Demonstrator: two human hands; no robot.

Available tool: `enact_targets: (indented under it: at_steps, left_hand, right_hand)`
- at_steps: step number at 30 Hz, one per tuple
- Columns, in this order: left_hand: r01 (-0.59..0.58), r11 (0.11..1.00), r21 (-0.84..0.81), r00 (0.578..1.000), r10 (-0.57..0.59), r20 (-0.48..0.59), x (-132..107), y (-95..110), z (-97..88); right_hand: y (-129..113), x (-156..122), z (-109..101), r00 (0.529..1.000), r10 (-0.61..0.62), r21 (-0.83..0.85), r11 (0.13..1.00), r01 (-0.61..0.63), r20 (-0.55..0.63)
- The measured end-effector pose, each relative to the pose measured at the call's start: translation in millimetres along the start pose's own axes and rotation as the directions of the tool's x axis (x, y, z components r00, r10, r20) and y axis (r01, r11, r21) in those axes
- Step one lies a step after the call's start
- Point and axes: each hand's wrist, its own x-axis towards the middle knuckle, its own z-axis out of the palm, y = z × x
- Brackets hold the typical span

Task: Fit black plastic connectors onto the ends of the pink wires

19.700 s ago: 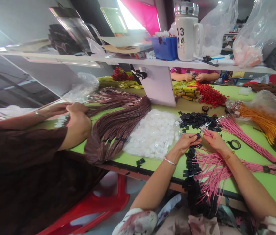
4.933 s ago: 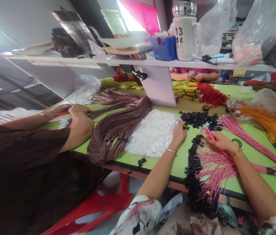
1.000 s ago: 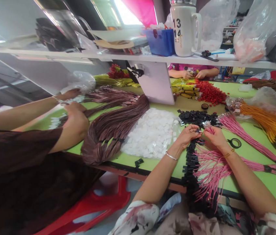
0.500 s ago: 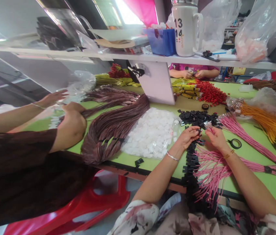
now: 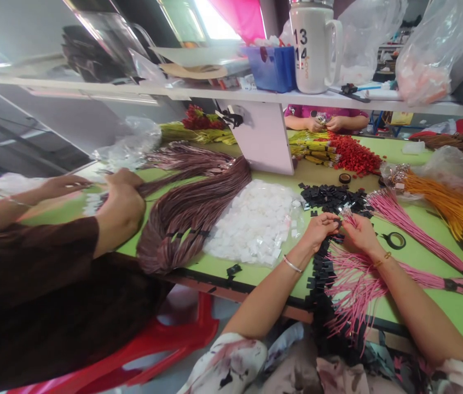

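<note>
My left hand (image 5: 320, 230) pinches a small black connector housing (image 5: 337, 223) between thumb and fingertips. Close beside it, my right hand (image 5: 362, 234) is closed on a small bunch of pink wires (image 5: 347, 215) whose metal-tipped ends point up. The fingertips of both hands nearly meet, and whether a wire tip sits inside the housing is too small to tell. Just beyond my hands lies a heap of loose black housings (image 5: 328, 196). Below them, pink wires (image 5: 357, 290) fan out beside a column of black housings (image 5: 317, 282) that runs down over the table edge.
A bag of white connectors (image 5: 252, 224) and a brown wire bundle (image 5: 190, 224) lie left. Tape (image 5: 395, 239), more pink wires (image 5: 416, 232) and orange wires (image 5: 453, 202) lie right. A co-worker's arm (image 5: 119, 213) is at left; another person's hands (image 5: 336, 123) show beneath the shelf (image 5: 223, 97).
My left hand has shifted slightly right, bringing the black housing up against the wire tips in my right hand. At left, the co-worker's far hand has drawn back toward the lower left.
</note>
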Motion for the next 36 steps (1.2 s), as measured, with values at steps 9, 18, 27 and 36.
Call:
enact_targets:
  at_steps: [9,18,27,36]
  left_hand:
    - [-0.017,0.996,0.091,0.999,0.019,-0.025,1.3,-3.2,-0.9]
    - [-0.208,0.620,0.757,0.950,0.312,0.006,13.4,17.6,-41.9]
    - [-0.093,0.246,0.965,0.928,0.373,-0.006,25.4,4.6,-48.6]
    - [-0.174,0.820,0.545,0.962,0.260,-0.084,14.7,4.5,-29.9]
  right_hand:
    - [2.9,2.5,-1.8,0.993,-0.021,0.007,1.000,0.020,0.116]
    - [-1.9,9.0,-24.7,0.986,0.141,0.310,0.937,-0.162,0.091]
    - [3.8,5.2,-14.0,0.975,0.117,0.367,0.913,-0.180,0.187]
    - [7.4,3.3,-5.3,0.979,0.148,0.303,0.935,-0.184,0.137]
